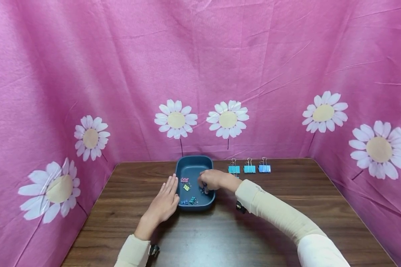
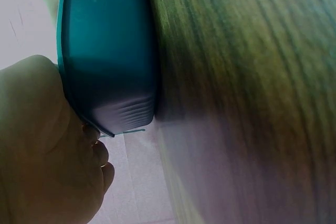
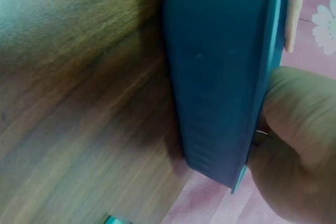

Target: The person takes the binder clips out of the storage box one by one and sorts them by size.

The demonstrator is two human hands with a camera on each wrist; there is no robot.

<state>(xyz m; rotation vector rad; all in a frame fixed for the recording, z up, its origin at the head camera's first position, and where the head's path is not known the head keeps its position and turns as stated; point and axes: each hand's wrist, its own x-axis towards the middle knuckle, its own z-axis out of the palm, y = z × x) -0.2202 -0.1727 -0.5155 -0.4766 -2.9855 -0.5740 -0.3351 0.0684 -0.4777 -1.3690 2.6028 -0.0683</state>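
Pink cloth (image 1: pixel 200 55) printed with white daisies (image 1: pixel 176 120) hangs in folds around the dark, wood-grained table (image 1: pixel 200 237), whose near part catches a pale shine. Toward its back sits a blue tray (image 1: pixel 192 172), small coloured clips (image 1: pixel 192 200) on its floor. Against its left rim lies the left hand (image 1: pixel 167 200), straight-fingered and clasping nothing; the right hand (image 1: pixel 214 180) reaches inside, fingers curled down, though I can't tell whether they pinch a clip. Larger turquoise and blue binder clips (image 1: pixel 249 168) line up to the right
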